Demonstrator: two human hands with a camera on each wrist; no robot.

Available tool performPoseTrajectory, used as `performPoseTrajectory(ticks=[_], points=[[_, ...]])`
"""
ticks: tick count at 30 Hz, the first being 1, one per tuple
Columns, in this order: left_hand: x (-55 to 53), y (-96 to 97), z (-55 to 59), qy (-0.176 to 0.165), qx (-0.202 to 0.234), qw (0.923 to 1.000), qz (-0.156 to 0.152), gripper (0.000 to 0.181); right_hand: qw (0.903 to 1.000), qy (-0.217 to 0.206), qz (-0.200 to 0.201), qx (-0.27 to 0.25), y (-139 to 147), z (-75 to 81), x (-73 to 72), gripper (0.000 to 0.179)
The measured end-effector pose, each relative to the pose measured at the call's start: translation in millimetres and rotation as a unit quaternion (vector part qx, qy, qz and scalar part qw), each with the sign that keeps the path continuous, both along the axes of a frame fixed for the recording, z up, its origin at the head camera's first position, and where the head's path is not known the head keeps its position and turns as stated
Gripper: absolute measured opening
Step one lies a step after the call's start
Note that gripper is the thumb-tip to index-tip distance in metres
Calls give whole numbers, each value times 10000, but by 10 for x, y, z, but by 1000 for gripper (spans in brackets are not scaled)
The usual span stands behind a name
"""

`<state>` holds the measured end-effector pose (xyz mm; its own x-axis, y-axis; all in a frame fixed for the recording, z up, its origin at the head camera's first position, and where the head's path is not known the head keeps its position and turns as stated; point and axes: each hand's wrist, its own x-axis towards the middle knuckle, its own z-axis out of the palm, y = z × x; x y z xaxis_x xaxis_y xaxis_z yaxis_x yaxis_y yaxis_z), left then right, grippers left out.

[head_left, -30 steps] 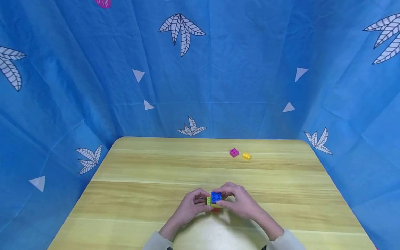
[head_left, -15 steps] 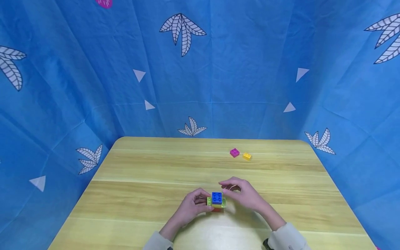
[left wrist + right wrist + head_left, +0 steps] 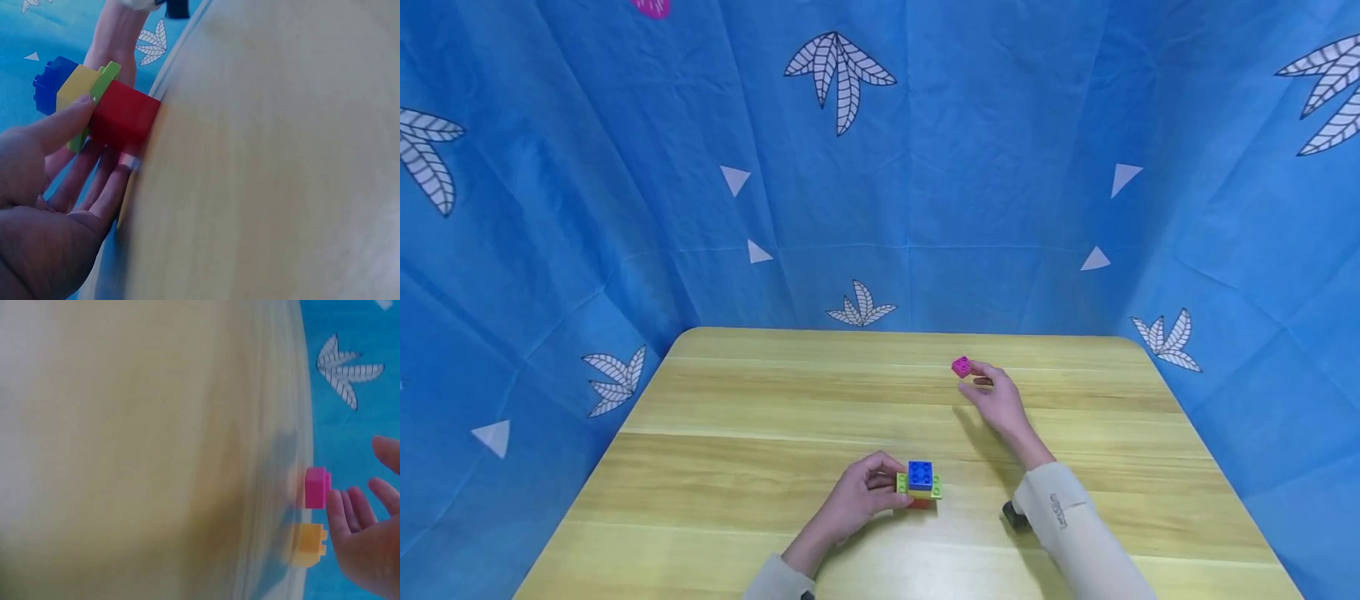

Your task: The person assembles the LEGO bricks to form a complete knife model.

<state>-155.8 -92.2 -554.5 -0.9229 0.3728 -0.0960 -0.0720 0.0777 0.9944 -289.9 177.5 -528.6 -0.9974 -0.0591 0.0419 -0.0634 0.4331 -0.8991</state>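
At the near middle of the table stands a small stack of toy building bricks. Its blue brick [image 3: 921,475] is on top, then a yellow brick [image 3: 76,87], a wider light-green plate [image 3: 936,487] and a red brick [image 3: 125,115] at the bottom. My left hand [image 3: 865,492] grips the stack from its left side, thumb in front and fingers behind. My right hand [image 3: 1000,400] reaches to the far right, fingers spread loosely beside a magenta brick [image 3: 961,367], nothing held. The yellow-orange brick [image 3: 309,545] near it is hidden behind this hand in the head view.
The wooden table [image 3: 737,467] has rounded far corners. Blue patterned cloth [image 3: 1000,167] hangs behind it and along both sides. A black band [image 3: 1015,517] shows at the right sleeve.
My right hand has let go of the blue brick on the stack and moved away to the far right, up to the magenta brick. The left hand keeps its grip in place.
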Motion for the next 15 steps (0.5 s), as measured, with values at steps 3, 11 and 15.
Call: performPoseTrajectory(ticks=[3, 11, 15], points=[[9, -12, 6, -18, -2, 10000, 8, 35, 9998, -105, -145, 8, -24, -18, -144, 61], [17, -4, 15, -33, 19, 10000, 9, 34, 9982, -47, -241, 547, -74, -121, -403, 59], [1, -5, 2, 13, 47, 10000, -29, 35, 9956, 110, -369, 849, -108, -189, -498, 54]])
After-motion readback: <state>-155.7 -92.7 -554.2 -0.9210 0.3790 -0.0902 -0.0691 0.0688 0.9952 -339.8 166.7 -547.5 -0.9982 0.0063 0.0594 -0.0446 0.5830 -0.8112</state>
